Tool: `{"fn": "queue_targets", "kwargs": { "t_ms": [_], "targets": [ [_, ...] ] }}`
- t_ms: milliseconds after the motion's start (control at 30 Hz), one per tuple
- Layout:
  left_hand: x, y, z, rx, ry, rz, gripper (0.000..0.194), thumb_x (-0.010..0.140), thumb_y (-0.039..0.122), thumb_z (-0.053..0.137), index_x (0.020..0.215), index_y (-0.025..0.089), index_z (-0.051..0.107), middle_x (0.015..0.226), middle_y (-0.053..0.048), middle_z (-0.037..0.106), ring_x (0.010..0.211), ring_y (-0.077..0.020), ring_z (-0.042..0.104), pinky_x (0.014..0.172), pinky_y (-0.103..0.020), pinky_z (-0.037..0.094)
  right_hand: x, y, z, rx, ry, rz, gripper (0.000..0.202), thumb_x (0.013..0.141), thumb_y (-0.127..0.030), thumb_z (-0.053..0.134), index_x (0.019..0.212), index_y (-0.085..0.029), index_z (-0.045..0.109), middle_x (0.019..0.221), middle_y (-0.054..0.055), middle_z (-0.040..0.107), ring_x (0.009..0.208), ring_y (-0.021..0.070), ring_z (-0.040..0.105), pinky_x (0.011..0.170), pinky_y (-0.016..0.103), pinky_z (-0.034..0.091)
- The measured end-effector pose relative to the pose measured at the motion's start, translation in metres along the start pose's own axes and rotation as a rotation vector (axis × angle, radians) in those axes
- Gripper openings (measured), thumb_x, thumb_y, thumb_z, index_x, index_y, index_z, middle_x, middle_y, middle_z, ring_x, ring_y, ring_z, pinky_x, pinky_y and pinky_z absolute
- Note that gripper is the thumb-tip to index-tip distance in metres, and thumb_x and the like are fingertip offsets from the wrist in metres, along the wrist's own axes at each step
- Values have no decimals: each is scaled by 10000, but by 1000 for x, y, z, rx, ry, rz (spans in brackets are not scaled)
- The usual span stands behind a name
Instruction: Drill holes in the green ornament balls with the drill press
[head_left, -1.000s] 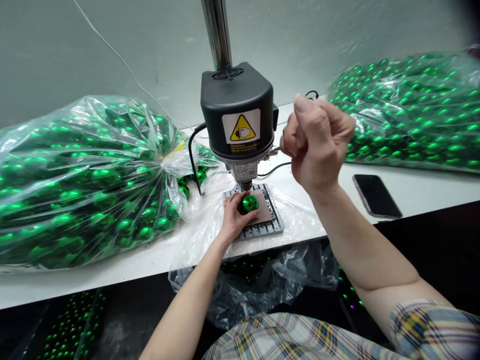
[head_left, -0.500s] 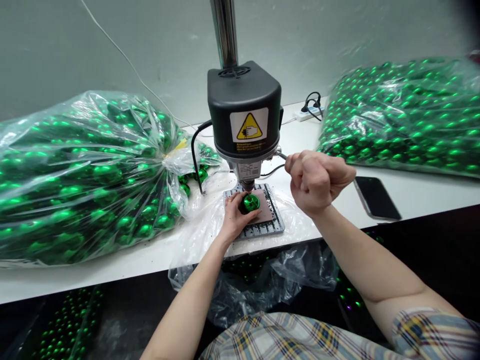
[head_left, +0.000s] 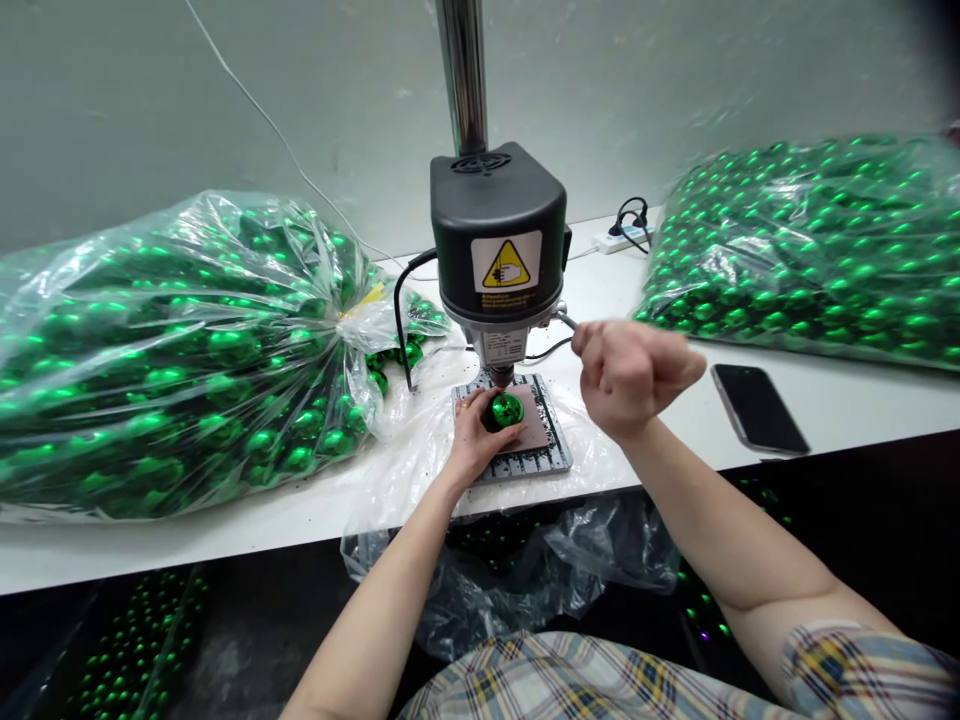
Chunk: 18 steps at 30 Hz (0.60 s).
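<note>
A black bench drill press (head_left: 499, 215) with a yellow warning label stands mid-table. Beneath its chuck, my left hand (head_left: 476, 430) grips a shiny green ball (head_left: 507, 410) between thumb and fingers. The ball rests on a pinkish pad (head_left: 534, 424) over the grey slotted base (head_left: 536, 464), which is strewn with dark chips. My right hand (head_left: 634, 375) is closed in a fist around the drill's metal lever (head_left: 566, 320), to the right of the drill head. Whether the drill tip touches the ball cannot be made out.
Clear bags full of green balls lie on the left (head_left: 165, 370) and right (head_left: 817, 250). A phone (head_left: 760, 408) lies near the table's right front edge, a power strip (head_left: 622, 238) behind. Crumpled plastic (head_left: 547, 560) hangs below the table edge.
The whole view has shifted slightly, so the drill and table appear a little lower and further right. Both hands keep their grips, and my right fist sits slightly closer to the drill.
</note>
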<state>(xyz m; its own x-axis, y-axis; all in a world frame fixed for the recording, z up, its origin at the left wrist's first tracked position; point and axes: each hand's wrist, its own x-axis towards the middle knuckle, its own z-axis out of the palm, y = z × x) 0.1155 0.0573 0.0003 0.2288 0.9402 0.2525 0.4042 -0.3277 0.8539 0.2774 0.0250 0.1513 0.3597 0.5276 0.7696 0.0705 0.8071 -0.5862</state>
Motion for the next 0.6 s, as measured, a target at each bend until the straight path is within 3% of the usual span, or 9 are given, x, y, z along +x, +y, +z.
{"fn": "queue_targets", "kwargs": {
  "t_ms": [33,133,200,233,333,400,467,533,600],
  "targets": [
    [-1,3,0,-16,15,-16,581,686,302,885,1221,239,667,1293,-95,663,1253,-302,584,1119,-487,411,11,-7,6,55,79,-11,630,872,-434,661,442,-207,259,398,-46,251,377,105,253,436,339,197],
    [-19,16,-3,7,163,-59,536,730,299,842,1223,232,643,1213,-96,690,1162,-292,630,1032,-471,495,48,-17,22,116,74,54,578,882,-488,690,487,-229,358,415,-57,325,354,86,266,378,322,207],
    [-49,25,-7,98,252,-17,483,766,334,811,1202,233,630,1147,-98,700,1099,-290,652,969,-466,536,66,-15,26,138,43,143,608,867,-544,698,492,-234,332,407,-63,277,352,76,239,353,309,166],
    [-68,27,-9,149,242,39,470,782,360,799,1200,238,624,1121,-99,702,1072,-289,663,937,-459,555,71,-14,27,145,26,169,604,864,-536,705,499,-234,331,408,-64,274,356,73,234,351,303,156],
    [-133,22,-12,293,-116,299,531,825,364,764,1313,260,583,1174,-130,709,1061,-294,695,873,-430,596,73,-9,24,195,-6,171,549,852,-432,743,515,-231,359,419,-62,310,357,68,237,349,292,127],
    [-167,11,-14,507,-322,404,620,822,343,771,1396,281,543,1286,-170,686,1103,-338,700,888,-482,598,70,-9,21,234,-10,164,523,848,-385,750,516,-229,377,424,-60,321,354,67,241,350,289,114],
    [-182,2,-22,617,-375,485,692,805,405,791,1432,318,511,1330,-180,676,1134,-379,695,891,-534,598,67,-9,20,239,-6,162,515,852,-373,748,516,-226,387,431,-57,324,357,68,250,353,288,125],
    [-174,-2,-38,545,-225,592,628,825,445,764,1398,382,516,1227,-125,734,1079,-354,719,857,-519,613,67,-9,20,226,-10,160,511,854,-381,749,517,-222,399,441,-52,333,362,69,259,359,291,145],
    [-142,-1,-64,391,94,608,417,901,371,665,1299,423,554,1041,-53,769,967,-295,739,824,-472,616,67,-9,20,216,-10,155,514,849,-402,753,514,-222,407,448,-48,339,364,71,259,361,299,157]
  ]
}}
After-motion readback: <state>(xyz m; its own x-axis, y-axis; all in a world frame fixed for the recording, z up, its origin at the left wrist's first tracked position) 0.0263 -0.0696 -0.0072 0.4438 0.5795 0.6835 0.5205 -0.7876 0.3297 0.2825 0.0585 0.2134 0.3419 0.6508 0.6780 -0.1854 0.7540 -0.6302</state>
